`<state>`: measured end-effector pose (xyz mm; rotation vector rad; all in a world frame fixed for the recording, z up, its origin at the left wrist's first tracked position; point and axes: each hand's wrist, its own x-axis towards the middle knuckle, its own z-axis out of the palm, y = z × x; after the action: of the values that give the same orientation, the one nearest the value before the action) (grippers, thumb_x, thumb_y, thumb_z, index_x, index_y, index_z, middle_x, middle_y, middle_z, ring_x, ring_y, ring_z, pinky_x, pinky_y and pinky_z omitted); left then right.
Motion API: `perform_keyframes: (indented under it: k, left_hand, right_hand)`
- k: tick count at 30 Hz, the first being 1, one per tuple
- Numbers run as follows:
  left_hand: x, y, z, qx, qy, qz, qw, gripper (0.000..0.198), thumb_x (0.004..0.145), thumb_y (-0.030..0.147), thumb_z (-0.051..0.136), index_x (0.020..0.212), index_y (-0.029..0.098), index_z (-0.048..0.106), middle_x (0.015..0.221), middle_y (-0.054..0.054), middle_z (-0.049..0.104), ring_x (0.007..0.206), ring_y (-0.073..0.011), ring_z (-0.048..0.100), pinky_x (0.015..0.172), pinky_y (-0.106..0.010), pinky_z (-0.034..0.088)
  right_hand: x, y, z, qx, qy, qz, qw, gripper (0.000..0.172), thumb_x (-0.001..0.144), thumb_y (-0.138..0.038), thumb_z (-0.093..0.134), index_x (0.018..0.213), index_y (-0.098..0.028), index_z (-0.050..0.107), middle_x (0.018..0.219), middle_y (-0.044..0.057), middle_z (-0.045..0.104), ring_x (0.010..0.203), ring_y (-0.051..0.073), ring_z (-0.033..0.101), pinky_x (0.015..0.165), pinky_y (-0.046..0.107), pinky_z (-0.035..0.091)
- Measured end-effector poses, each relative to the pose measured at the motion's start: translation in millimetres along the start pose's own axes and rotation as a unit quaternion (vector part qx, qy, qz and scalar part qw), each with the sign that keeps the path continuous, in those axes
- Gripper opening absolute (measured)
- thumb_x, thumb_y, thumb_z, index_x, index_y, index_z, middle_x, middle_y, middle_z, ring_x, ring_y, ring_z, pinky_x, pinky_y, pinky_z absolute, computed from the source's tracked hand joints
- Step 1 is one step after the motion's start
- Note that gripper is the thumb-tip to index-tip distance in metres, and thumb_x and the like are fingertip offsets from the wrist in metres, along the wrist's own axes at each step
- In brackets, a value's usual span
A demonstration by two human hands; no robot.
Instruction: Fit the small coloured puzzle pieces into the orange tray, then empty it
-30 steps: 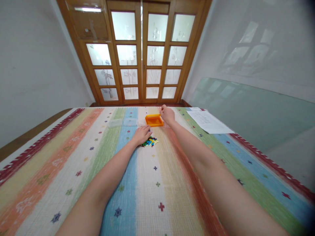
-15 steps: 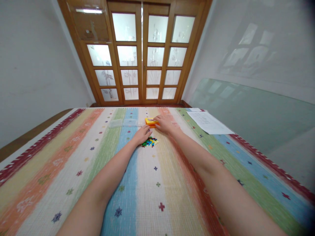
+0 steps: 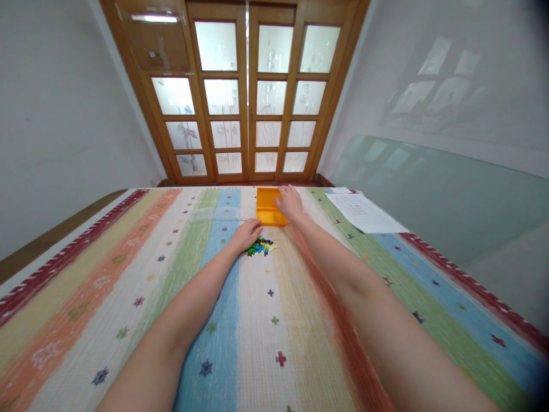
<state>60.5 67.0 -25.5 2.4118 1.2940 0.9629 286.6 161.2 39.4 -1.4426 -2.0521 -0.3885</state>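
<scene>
A hinged orange plastic box (image 3: 271, 219) lies spread apart on the table, its lid (image 3: 268, 198) raised at the far side. The inside shows orange, and I see nothing in it. My right hand (image 3: 290, 203) grips the lid's right edge, thumb in front and fingers behind. At the near left corner of the box, my left hand (image 3: 247, 233) has its fingers closed on the rim. Just in front of the box, beside my left fingers, is a pile of small colored pieces (image 3: 260, 247) in green, blue, yellow and dark red, too small to name.
Left of the box lies a clear plastic container (image 3: 214, 214). Printed paper sheets (image 3: 364, 213) rest at the right edge of the table. A striped tablecloth (image 3: 257, 320) covers the table, and a glass panel (image 3: 437, 189) leans along the right wall.
The box's yellow-topped lid has swung up and back with my right hand, exposing the orange inside. My right hand moved slightly farther and to the right. My left hand stayed nearly in place.
</scene>
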Motion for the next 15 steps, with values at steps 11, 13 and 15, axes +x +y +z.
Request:
perform_keyframes:
  k: [11, 13, 15]
  left_hand:
    - [2, -3, 1.4, 0.015, -0.002, 0.018, 1.0, 0.034, 0.104, 0.033, 0.05, 0.119, 0.018, 0.076, 0.132, -0.012, 0.069, 0.127, -0.0254, 0.061, 0.118, -0.043, 0.045]
    - [2, -4, 2.5, 0.029, -0.004, 0.026, 0.999, 0.033, 0.104, 0.034, 0.052, 0.12, 0.018, 0.076, 0.133, -0.013, 0.068, 0.128, -0.0262, 0.06, 0.119, -0.045, 0.044]
    - [1, -5, 3.4, 0.043, -0.007, 0.029, 0.999, 0.033, 0.104, 0.035, 0.053, 0.121, 0.019, 0.076, 0.135, -0.012, 0.068, 0.129, -0.0267, 0.059, 0.119, -0.046, 0.042]
  right_hand:
    - [-48, 12, -22, 0.035, -0.01, -0.018, 0.999, 0.025, 0.102, -0.022, 0.049, 0.108, -0.02, 0.074, 0.121, 0.015, 0.069, 0.114, 0.03, 0.058, 0.102, 0.042, 0.044]
    - [-63, 19, -29, 0.03, 0.01, -0.013, 0.999, 0.026, 0.103, -0.022, 0.048, 0.11, -0.02, 0.073, 0.121, 0.014, 0.069, 0.112, 0.029, 0.058, 0.1, 0.04, 0.044]
    - [-76, 28, -35, 0.013, 0.005, -0.003, 1.0, 0.027, 0.103, -0.023, 0.048, 0.108, -0.02, 0.074, 0.121, 0.014, 0.068, 0.111, 0.028, 0.057, 0.096, 0.038, 0.044]
